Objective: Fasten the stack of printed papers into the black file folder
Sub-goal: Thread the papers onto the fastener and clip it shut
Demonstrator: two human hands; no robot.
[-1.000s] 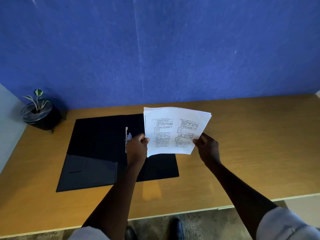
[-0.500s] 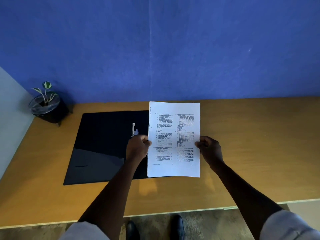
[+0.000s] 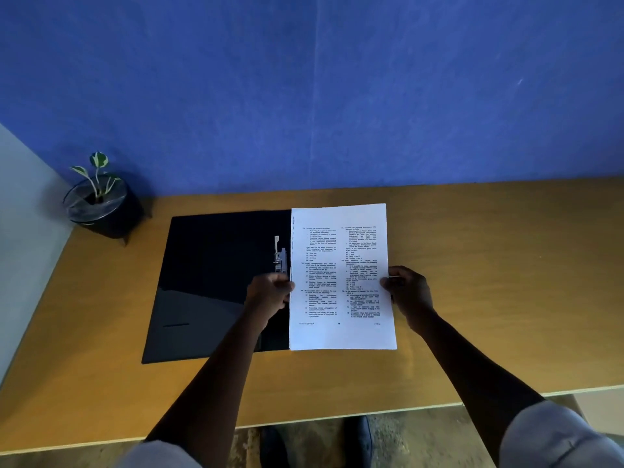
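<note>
The black file folder (image 3: 216, 285) lies open on the wooden desk, its metal clip (image 3: 280, 254) standing at the spine. A stack of printed papers (image 3: 341, 278) covers the folder's right half, upright in portrait, its left edge just right of the clip. My left hand (image 3: 270, 293) pinches the stack's left edge below the clip. My right hand (image 3: 407, 290) grips the right edge at about the same height. Whether the stack rests flat or hovers slightly I cannot tell.
A small plant in a black pot (image 3: 99, 206) stands at the desk's back left corner. A blue wall (image 3: 304, 96) rises behind the desk (image 3: 506, 282). The desk's front edge runs below my arms, with shoes and floor beneath it.
The stack was tilted and held above the folder a second ago; it has since been turned square and lowered onto the folder's right half. Both hands kept their hold.
</note>
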